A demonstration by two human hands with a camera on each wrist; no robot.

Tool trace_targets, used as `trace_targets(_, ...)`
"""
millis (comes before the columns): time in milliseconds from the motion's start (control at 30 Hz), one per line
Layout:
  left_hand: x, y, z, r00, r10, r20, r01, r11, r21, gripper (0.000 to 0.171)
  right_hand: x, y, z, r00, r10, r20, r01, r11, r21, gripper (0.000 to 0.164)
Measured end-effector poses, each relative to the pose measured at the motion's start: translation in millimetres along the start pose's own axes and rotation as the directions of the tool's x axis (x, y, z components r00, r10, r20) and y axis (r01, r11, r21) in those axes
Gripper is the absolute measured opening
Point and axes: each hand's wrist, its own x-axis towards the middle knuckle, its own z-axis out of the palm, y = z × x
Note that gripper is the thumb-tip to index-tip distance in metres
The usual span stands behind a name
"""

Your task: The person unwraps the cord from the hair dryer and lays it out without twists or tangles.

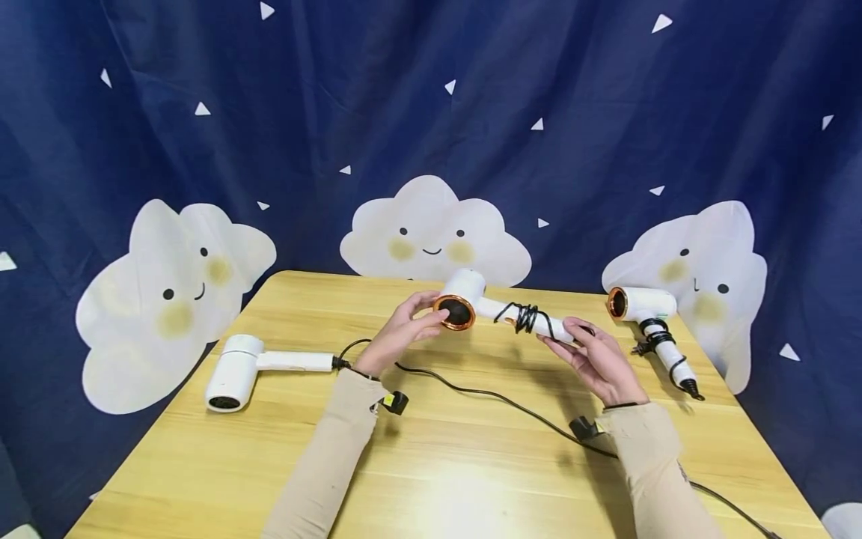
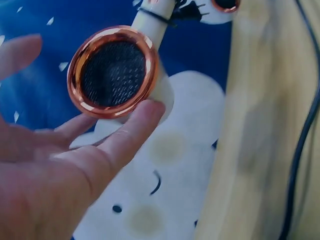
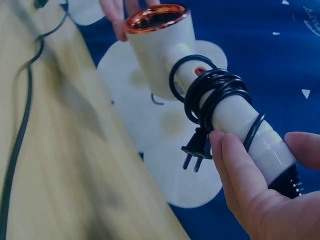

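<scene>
A white hair dryer (image 1: 463, 288) with a copper-coloured rim round its dark mesh end is held above the table, its handle slanting down to the right. Black cord (image 3: 215, 95) is wound round the handle, and its two-pin plug (image 3: 196, 149) hangs beside it. My right hand (image 1: 601, 361) grips the lower end of the handle between thumb and fingers. At the dryer's head is my left hand (image 1: 404, 329), its fingers fairly straight. In the left wrist view one fingertip (image 2: 151, 110) touches the white body just behind the copper rim, while another digit stands away from it.
A second white hair dryer (image 1: 232, 374) lies at the table's left, its black cord (image 1: 498, 397) running across the wooden table (image 1: 471, 471) under both arms. Another dryer (image 1: 649, 303), copper-rimmed with wrapped cord, lies at the right edge. A blue cloud-printed curtain (image 1: 431, 135) hangs behind.
</scene>
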Motion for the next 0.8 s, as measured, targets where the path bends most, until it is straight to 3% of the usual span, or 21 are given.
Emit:
trace_targets(67, 0.4, 1.9, -10.0, 1.000, 0.003, 0.015, -0.003, 1.000, 0.026, 0.069, 6.1, 1.4, 5.7, 1.000, 0.000, 0.011, 0.000, 1.000, 0.004, 0.005)
trace_targets(233, -2.5, 5.3, -29.1, 0.997, 0.036, 0.074, -0.050, 0.980, 0.194, 0.090, 19.1, 9.4, 17.4, 1.000, 0.000, 0.027, 0.001, 1.000, -0.030, 0.004)
trace_targets(500, 0.9, -0.4, -47.8, 0.994, 0.087, 0.066, -0.107, 0.886, 0.451, 0.110, 34.0, 20.6, 28.7, 0.997, 0.011, 0.080, -0.006, 0.998, -0.058, 0.004)
trace_targets(800, 6.9, -0.7, -59.8, 0.981, 0.175, 0.081, -0.189, 0.783, 0.593, 0.114, 43.3, 26.1, 36.9, 0.994, 0.019, 0.106, -0.009, 0.996, -0.094, 0.007)
